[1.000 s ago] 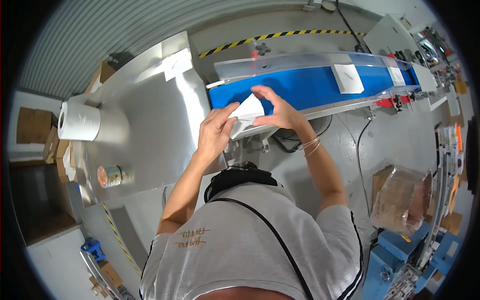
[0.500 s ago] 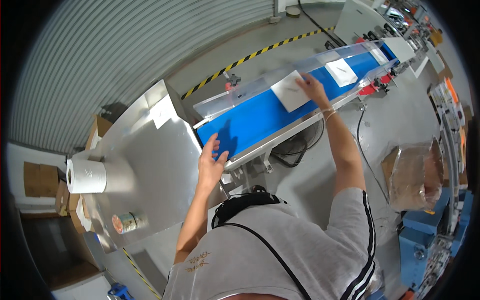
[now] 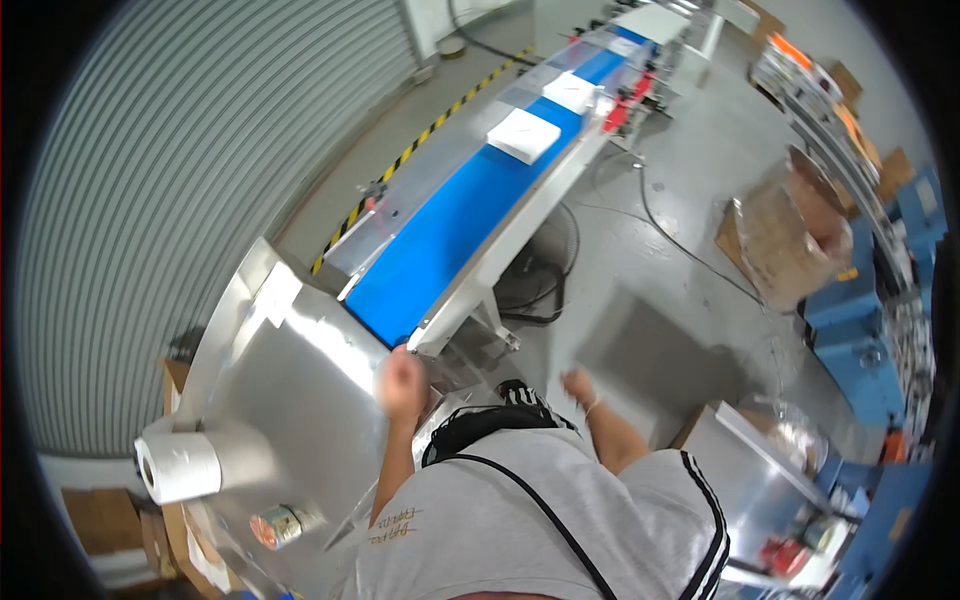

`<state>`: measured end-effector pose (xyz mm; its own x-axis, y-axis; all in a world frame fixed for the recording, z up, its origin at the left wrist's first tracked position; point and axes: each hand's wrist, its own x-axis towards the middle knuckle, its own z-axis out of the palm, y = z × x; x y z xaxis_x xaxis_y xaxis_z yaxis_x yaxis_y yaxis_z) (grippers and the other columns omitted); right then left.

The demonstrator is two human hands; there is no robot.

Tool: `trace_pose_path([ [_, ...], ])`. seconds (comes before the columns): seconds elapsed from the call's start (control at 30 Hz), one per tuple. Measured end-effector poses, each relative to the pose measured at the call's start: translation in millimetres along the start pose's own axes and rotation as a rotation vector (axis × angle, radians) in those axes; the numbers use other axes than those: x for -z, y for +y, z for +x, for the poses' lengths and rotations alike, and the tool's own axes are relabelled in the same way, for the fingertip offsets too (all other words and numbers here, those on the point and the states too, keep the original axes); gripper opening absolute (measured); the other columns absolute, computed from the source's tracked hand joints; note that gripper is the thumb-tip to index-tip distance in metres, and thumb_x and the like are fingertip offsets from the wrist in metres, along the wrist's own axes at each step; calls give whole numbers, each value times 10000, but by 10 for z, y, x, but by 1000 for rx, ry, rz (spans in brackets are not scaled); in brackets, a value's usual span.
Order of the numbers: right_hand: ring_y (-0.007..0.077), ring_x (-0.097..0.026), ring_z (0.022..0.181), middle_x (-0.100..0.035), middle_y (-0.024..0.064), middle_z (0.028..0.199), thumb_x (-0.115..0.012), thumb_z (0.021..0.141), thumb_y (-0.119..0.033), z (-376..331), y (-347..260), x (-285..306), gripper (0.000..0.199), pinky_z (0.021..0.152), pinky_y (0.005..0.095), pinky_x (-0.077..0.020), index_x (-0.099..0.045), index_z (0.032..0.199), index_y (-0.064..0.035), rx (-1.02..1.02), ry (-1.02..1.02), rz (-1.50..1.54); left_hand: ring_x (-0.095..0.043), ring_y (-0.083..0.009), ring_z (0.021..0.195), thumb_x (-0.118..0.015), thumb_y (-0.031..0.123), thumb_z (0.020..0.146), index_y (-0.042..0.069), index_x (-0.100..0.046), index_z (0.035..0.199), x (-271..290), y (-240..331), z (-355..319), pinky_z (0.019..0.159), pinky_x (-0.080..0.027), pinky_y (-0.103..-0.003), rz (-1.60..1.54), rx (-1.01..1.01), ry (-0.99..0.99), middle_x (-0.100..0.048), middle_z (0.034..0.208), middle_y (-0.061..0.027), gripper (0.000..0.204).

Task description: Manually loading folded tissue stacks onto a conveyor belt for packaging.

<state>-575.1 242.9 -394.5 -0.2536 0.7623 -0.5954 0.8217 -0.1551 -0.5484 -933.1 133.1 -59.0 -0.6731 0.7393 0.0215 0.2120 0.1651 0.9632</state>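
My left hand (image 3: 402,386) is at the near end of the blue conveyor belt (image 3: 425,255), beside its corner and over the edge of the steel table. Motion smears its fingers, and nothing can be made out in it. Low in front of my body, my right hand (image 3: 577,386) hangs above the floor, away from the belt; its fingers are blurred too. A flat white square pack (image 3: 523,136) lies on the belt, slightly skewed. Behind it sit another white pack (image 3: 571,93) and, farther off, a third one (image 3: 622,46).
The steel table (image 3: 300,400) carries a white roll (image 3: 180,467), a tape roll (image 3: 276,526) and a white sheet (image 3: 277,292). Under the conveyor stands a fan (image 3: 535,265). At right is a plastic-lined carton (image 3: 790,235); a grey metal-topped cabinet (image 3: 735,460) stands nearer.
My right hand has left the white pack on the belt and dropped back toward my body. My left hand has drawn back from above the belt's end. The view has turned right.
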Motion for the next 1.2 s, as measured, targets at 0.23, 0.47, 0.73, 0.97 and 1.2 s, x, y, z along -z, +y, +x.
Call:
trace_pose_path([
  [0.23, 205, -574, 483, -635, 113, 619, -509, 794, -351, -1777, 467, -1098, 344, 609, 377, -506, -654, 692, -58, -372, -69, 420, -544, -165, 730, -603, 55, 862, -3, -594, 1136, -75, -235, 100, 664, -468, -300, 315, -347, -79, -573, 804, -92, 281],
  [0.47, 338, -654, 828, -697, 138, 851, -571, 764, -370, -2766, 282, -1319, 359, 773, 404, -511, -699, 957, -95, -372, 269, 398, -582, -267, 858, -587, 136, 855, 2, -591, 1143, -31, -355, 204, 715, -473, -358, 420, -560, -88, -626, 970, -152, 318],
  [0.73, 338, -629, 971, -668, 156, 1039, -580, 767, -332, -3811, 1117, -1971, 328, 848, 402, -504, -712, 977, -116, -454, 178, 15, -471, -391, 1156, -629, 120, 789, -15, -453, 1274, -474, -118, -714, 994, -348, -459, 668, -744, -197, -524, 1230, -236, 533],
  [0.97, 253, -663, 845, -702, 119, 913, -529, 767, -255, -5030, 1020, -1642, 272, 765, 361, -518, -719, 923, -139, -526, 550, 716, -613, -198, 850, -626, 264, 854, 18, -645, 1017, -1133, -335, -2769, 780, -477, -338, 615, -396, -1464, -659, 919, -121, 296],
  [1.2, 311, -662, 802, -690, 157, 831, -581, 741, -232, -6071, 1978, -2492, 208, 732, 394, -514, -701, 840, -94, -837, 1154, 1109, -585, -122, 822, -606, 286, 909, 31, -612, 1165, -1876, -297, -4626, 769, -460, -258, 727, -100, -2358, -659, 955, -29, 362],
])
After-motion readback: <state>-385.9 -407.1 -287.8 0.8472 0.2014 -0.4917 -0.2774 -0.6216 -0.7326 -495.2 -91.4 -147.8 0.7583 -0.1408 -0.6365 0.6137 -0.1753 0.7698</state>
